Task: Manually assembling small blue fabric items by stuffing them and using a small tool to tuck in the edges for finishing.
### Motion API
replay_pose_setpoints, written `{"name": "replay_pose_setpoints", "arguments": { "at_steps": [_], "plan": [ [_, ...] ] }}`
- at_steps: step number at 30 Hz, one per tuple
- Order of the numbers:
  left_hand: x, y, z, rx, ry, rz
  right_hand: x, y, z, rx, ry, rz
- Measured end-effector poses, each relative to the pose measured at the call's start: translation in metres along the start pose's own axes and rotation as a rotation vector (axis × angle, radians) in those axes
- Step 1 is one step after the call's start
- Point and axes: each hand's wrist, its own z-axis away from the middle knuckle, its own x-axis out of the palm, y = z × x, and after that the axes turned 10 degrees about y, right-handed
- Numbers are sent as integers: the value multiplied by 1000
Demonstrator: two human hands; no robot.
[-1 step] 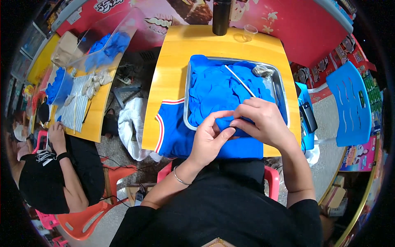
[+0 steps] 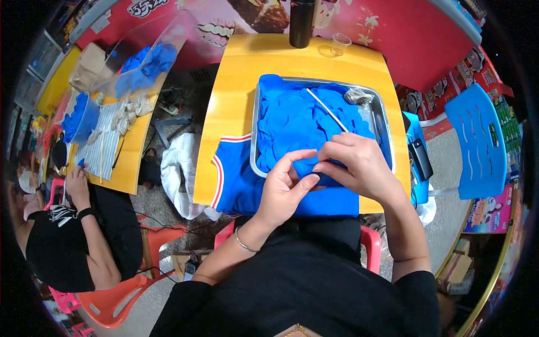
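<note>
A metal tray (image 2: 386,129) on the table holds a heap of thin, rounded blue pieces (image 2: 292,126). Over its near edge my left hand (image 2: 285,188) and my right hand (image 2: 356,163) meet, thumbs and index fingers pinched together on a small blue piece (image 2: 306,168). The fingers hide most of that piece. Just beyond my right hand a thin white stick (image 2: 327,109) slants across the heap. A greyish crumpled lump (image 2: 359,96) rests in the tray's far right corner. Under the near side of the tray lies a blue garment (image 2: 238,174) with red and white trim.
A dark bottle (image 2: 301,25) and a clear cup (image 2: 340,45) stand at the yellow table's (image 2: 247,62) far edge. To the left, another person (image 2: 67,241) sits at a second table (image 2: 132,163) with bins of blue pieces. A blue chair (image 2: 477,143) stands at right.
My fingertips have shifted very slightly around the small blue piece, both hands keeping their pinch. The tray, stick and heap stay where they were.
</note>
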Motion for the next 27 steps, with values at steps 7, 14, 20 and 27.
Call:
{"name": "replay_pose_setpoints", "arguments": {
  "at_steps": [7,14,20,27],
  "plan": [
    [-12,6,-8,-167,-93,315,1,6,-11,264,-78,-150],
    [-22,2,-26,-507,-173,844,-1,4,-42,329,-271,-728],
    [-19,5,-26,-447,5,807,34,18,-39,489,36,-754],
    [-3,-2,-44,-301,37,507,61,43,-27,632,134,-387]
  ]
}}
